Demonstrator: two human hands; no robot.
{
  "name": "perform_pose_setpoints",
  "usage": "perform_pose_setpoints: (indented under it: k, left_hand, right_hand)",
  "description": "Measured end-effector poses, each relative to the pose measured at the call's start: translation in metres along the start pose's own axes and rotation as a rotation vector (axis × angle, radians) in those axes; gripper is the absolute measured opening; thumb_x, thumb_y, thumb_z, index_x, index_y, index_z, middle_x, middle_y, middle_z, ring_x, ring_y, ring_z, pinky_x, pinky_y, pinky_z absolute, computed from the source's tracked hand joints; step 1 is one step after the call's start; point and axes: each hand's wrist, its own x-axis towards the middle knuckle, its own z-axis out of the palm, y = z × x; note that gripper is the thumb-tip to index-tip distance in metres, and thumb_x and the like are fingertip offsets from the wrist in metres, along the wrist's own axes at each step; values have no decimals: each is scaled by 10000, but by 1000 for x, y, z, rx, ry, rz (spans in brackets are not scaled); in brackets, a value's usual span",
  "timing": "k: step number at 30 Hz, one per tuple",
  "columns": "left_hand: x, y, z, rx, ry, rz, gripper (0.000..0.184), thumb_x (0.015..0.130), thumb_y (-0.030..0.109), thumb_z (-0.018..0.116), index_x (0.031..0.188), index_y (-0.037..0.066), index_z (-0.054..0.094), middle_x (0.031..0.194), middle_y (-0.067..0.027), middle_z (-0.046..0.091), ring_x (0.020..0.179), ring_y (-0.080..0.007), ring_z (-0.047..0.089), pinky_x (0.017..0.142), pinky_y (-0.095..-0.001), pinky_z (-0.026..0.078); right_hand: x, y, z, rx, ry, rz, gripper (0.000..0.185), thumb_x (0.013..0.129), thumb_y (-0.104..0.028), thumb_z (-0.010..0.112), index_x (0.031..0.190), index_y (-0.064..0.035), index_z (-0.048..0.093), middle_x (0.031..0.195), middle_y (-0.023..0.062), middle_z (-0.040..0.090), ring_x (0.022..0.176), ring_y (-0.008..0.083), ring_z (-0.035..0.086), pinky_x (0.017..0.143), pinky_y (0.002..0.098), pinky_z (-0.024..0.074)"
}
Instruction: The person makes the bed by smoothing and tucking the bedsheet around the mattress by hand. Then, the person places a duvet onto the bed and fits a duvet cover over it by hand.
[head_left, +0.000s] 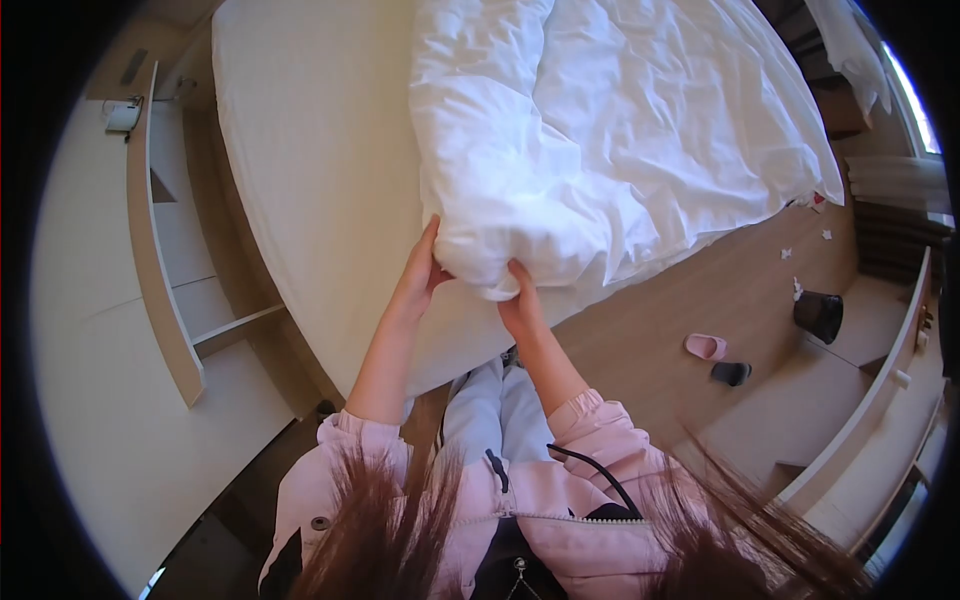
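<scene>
A white duvet [640,130] lies folded and rumpled over the right part of a bed with a pale sheet [320,180]. My left hand [424,265] grips the left side of the duvet's near corner, thumb up along the fold and fingers curled beneath. On the other side of that corner, my right hand [520,300] holds the duvet's lower edge, its thumb on top and its fingers partly hidden under the cloth. Both hands are close together at the near edge of the bed.
Wooden shelving [165,270] stands left of the bed. On the floor to the right are a pink slipper [706,347], a dark slipper [731,374] and a black bin [818,316]. A long desk or shelf edge [860,400] runs along the right.
</scene>
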Motion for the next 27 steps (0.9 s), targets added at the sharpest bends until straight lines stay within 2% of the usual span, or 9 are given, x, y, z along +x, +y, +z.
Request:
perform_pose_setpoints:
  k: [2,5,7,15,20,22,24,26,27]
  left_hand:
    - [9,-6,4,-93,-108,35,558,789,516,357,1180,119,368,1077,-54,499,949,-176,494,731,-313,426]
    - [29,-31,2,-215,67,125,586,796,504,365,1228,114,294,1170,-69,423,1035,-192,437,804,-340,395]
    - [44,-46,8,-354,-208,229,528,820,455,363,1208,102,307,1216,-66,358,1079,-210,389,873,-369,365]
    - [47,-57,14,-521,-150,111,470,829,349,390,1195,62,328,1180,-86,405,1059,-219,417,857,-365,383]
    - [24,-53,-4,-617,-84,67,454,828,300,400,1194,39,334,1160,-90,432,1050,-218,430,833,-358,399]
    - [0,-74,-26,-411,9,163,445,811,271,438,1165,14,356,1121,-111,452,1004,-228,458,846,-326,387]
    - [-45,-86,-20,-58,426,302,487,776,217,493,1170,-25,338,1097,-118,472,974,-228,477,832,-308,385]
    - [-75,-113,-27,-4,505,430,487,717,165,580,1113,-55,401,1083,-117,483,958,-201,483,826,-290,371]
    - [-87,-120,-29,-1,496,357,489,731,180,564,1123,-55,389,1092,-117,476,969,-200,475,825,-290,372]
  right_hand:
    - [4,-14,14,26,27,9,403,750,-130,489,1119,-15,377,1116,76,457,1042,216,421,914,347,308]
    - [-9,-25,23,67,-8,51,414,743,-196,413,1110,-7,388,1120,91,458,1041,227,427,907,358,317]
    - [-18,-23,20,60,30,74,413,743,-191,410,1111,-5,386,1122,91,457,1042,228,427,903,361,323]
    - [-36,-21,8,100,46,181,382,741,-208,428,1062,-2,444,1062,85,503,1003,222,459,880,360,346]
    - [-55,-19,11,24,111,135,341,728,-216,459,1002,-14,484,1004,72,532,966,205,482,850,357,368]
    - [-63,-16,5,8,117,122,332,724,-218,469,987,-18,492,989,71,538,952,201,490,840,357,375]
    - [-70,-7,-12,-103,237,158,336,714,-210,485,987,-15,489,977,84,538,935,214,500,822,359,387]
    - [-81,3,-17,-171,313,114,358,692,-218,514,977,-3,489,957,108,538,904,226,510,802,354,395]
    - [-82,8,-26,-221,373,112,373,683,-222,526,976,5,487,953,115,537,893,228,511,793,352,397]
